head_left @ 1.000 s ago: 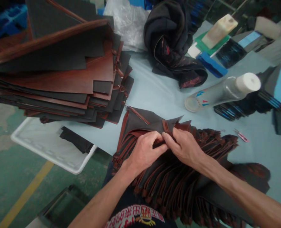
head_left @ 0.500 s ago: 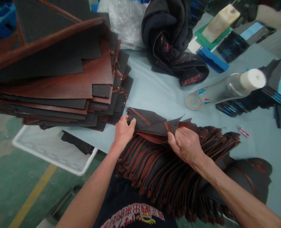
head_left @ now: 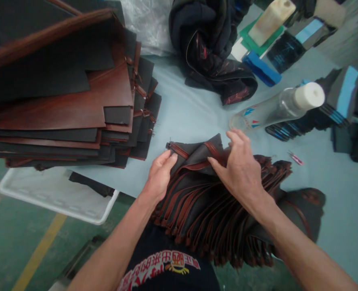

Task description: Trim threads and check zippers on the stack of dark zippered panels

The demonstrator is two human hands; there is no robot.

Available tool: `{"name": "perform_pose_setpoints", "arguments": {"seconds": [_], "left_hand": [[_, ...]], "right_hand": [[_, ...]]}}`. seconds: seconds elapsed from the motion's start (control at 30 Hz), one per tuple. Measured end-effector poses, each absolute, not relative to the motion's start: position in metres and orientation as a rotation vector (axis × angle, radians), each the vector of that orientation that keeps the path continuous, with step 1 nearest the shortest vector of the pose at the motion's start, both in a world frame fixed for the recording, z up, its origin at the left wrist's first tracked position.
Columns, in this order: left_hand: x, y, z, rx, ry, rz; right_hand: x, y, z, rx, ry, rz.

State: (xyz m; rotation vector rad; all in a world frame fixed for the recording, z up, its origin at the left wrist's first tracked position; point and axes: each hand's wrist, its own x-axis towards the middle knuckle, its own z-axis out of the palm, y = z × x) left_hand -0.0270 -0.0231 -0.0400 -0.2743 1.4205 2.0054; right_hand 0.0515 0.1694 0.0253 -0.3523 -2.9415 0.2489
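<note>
My left hand (head_left: 160,171) pinches the left corner of a dark grey leather-like piece (head_left: 201,155) with brown strips on it. Over the right end of this piece my right hand (head_left: 241,165) is spread, thumb apart from the fingers and close to the brown strip. The piece lies at the far end of a long fanned row of similar grey and brown folded pieces (head_left: 203,210), along the table's near edge. A small pink-handled tool (head_left: 296,158) rests right of my right hand.
A tall stack of brown and grey sheets (head_left: 106,117) stands at the left, above a white tray (head_left: 54,194). Beyond my hands are a clear bottle with a white cap (head_left: 275,107), a dark garment (head_left: 209,60), a blue block (head_left: 262,68) and bundled dark pieces (head_left: 342,101).
My right hand has let go of the piece's right end, its fingers now spread. The piece lies flatter on the row. My left hand keeps its pinch, and the whole view has shifted slightly.
</note>
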Motion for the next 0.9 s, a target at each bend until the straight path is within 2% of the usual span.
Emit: {"name": "perform_pose_setpoints", "arguments": {"seconds": [0.07,0.13,0.2,0.27,0.33,0.57,0.63,0.77,0.9], "left_hand": [[-0.01,-0.025,-0.028,-0.195,1.376,2.016],[0.0,-0.028,-0.02,-0.149,1.305,2.011],[0.005,-0.031,-0.016,-0.162,1.19,2.008],[0.011,-0.033,-0.015,-0.197,1.093,1.994],[0.019,-0.033,-0.016,-0.194,1.044,1.969],[0.044,-0.03,-0.019,-0.177,1.214,2.007],[0.047,-0.029,-0.017,-0.164,1.273,1.99],[0.054,-0.027,-0.014,-0.118,1.465,1.924],[0.06,-0.025,-0.014,-0.07,1.654,1.858]], "right_hand": [[0.049,0.174,0.03,-0.026,-3.033,0.139],[0.045,0.18,0.037,0.363,-3.119,0.173],[0.042,0.185,0.046,0.624,-3.166,0.352],[0.038,0.187,0.057,0.656,-3.192,0.568],[0.035,0.185,0.066,0.568,-3.244,0.686],[0.038,0.162,0.07,0.354,-3.361,0.763],[0.041,0.158,0.07,0.183,-3.36,0.969],[0.047,0.154,0.067,-0.428,-3.207,1.699],[0.053,0.15,0.053,-0.724,-3.029,1.912]]}}
